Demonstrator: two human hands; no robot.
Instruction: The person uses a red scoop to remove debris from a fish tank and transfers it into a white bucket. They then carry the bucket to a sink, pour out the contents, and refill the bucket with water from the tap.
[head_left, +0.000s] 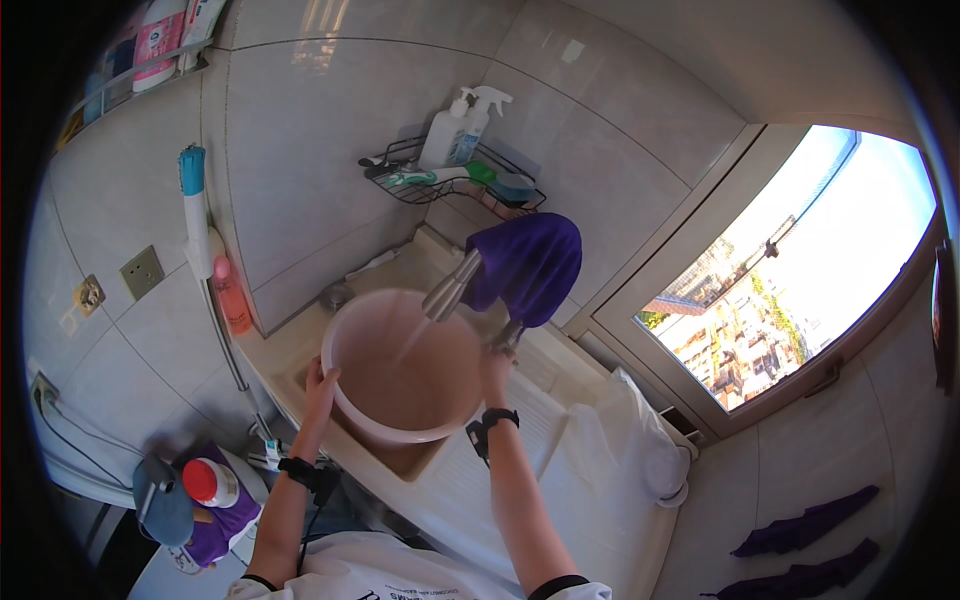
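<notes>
A pale pink plastic bucket (341, 409) sits in the basin of a cream laundry sink (409, 466). My left hand (321, 386) grips its left rim, thumb over the edge. Water runs from the metal faucet spout (450, 289) into the bucket. A purple cloth (529, 262) is draped over the faucet's arched neck. My right hand (496, 371) is at the bucket's right side, by the metal base of the faucet (511, 334). Its fingers are partly hidden, so whether they hold the faucet or the rim is unclear.
A wire corner rack (412, 196) holds bottles, a brush and a sponge. A mop (225, 337) leans at the left wall near an orange bottle (232, 300). A white plastic bag (622, 427) lies on the ribbed drainboard (517, 465). A window (780, 277) is at right.
</notes>
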